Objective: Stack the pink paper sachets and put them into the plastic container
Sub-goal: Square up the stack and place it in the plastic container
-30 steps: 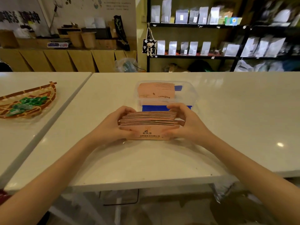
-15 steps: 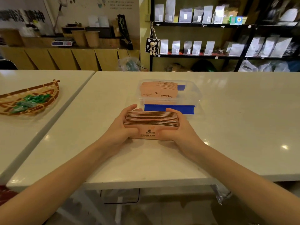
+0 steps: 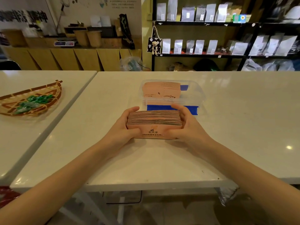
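A stack of pink paper sachets [image 3: 155, 123] is held upright on its lower edges on the white tabletop [image 3: 235, 127], pressed between both hands. The left hand [image 3: 125, 129] is closed around the left end of the stack, its thumb laid across the printed front sachet and its fingers wrapped behind. The right hand [image 3: 186, 127] is clamped on the right end in the same manner, thumb on the front and fingers curled over the back. The sachet edges are seen evenly lined up along the top of the stack.

Just behind the stack, a clear plastic container [image 3: 200, 95] is set on the tabletop, with a blue strip visible at its near side. Inside the container, toward its left side, a second batch of pink sachets [image 3: 162, 90] is leaned. Well to the left of the stack, on the neighbouring tabletop, a woven tray [image 3: 48, 90] with green wrapped items [image 3: 32, 103] is placed. Far behind the stack, dark shelves [image 3: 203, 55] of pale pouches are seen.
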Available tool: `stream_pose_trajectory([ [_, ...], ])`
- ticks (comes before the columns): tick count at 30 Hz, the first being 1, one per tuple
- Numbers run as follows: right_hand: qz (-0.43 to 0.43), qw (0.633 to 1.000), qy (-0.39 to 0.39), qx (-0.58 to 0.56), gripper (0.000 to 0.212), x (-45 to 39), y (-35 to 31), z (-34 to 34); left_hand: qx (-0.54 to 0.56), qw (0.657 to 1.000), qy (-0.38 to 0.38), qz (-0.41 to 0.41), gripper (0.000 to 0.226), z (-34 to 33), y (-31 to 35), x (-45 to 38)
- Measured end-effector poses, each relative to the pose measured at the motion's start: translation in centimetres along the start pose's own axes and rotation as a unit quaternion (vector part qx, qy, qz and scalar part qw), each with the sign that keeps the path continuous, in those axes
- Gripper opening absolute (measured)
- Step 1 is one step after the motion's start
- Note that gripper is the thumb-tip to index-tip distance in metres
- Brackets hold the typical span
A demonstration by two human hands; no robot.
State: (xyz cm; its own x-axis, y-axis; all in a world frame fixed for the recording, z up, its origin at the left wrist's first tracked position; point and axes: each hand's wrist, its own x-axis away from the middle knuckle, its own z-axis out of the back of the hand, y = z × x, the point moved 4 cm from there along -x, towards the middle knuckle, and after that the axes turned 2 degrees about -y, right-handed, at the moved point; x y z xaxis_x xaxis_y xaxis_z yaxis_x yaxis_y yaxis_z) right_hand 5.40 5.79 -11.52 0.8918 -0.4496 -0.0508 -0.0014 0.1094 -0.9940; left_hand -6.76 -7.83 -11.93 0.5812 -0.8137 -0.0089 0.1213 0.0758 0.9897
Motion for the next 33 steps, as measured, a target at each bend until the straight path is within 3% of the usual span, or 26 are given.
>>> stream_pose_trajectory([
  [4,0.006,1.000,-0.025,0.008,0.062,0.0,-0.2,0.5,-0.035,0.999,-0.016,0.006,0.059,0.3,0.2,-0.2],
  [8,0.026,0.992,-0.042,0.119,0.051,-0.4,-1.0,1.3,-0.110,0.991,-0.075,0.002,0.049,1.0,0.8,-0.6],
  [15,0.032,0.971,-0.071,0.225,0.044,-0.9,-1.7,2.2,-0.292,0.939,-0.180,0.002,0.043,2.2,2.5,-0.9],
  [18,0.038,0.961,-0.085,0.260,0.041,-1.2,-2.3,2.4,-0.401,0.899,-0.175,-0.012,0.040,2.8,4.0,-1.4],
  [22,0.030,0.947,-0.114,0.297,0.040,-1.9,-3.0,2.7,-0.468,0.863,-0.190,-0.026,0.037,2.5,5.2,-2.3],
  [26,0.044,0.940,-0.125,0.314,0.041,-2.9,-5.1,3.9,-0.477,0.854,-0.201,-0.048,0.038,2.5,7.2,-3.9],
  [33,0.102,0.934,-0.064,0.337,0.032,-6.7,-11.3,6.6,-0.537,0.822,-0.151,-0.117,0.036,2.9,13.9,-9.0],
])
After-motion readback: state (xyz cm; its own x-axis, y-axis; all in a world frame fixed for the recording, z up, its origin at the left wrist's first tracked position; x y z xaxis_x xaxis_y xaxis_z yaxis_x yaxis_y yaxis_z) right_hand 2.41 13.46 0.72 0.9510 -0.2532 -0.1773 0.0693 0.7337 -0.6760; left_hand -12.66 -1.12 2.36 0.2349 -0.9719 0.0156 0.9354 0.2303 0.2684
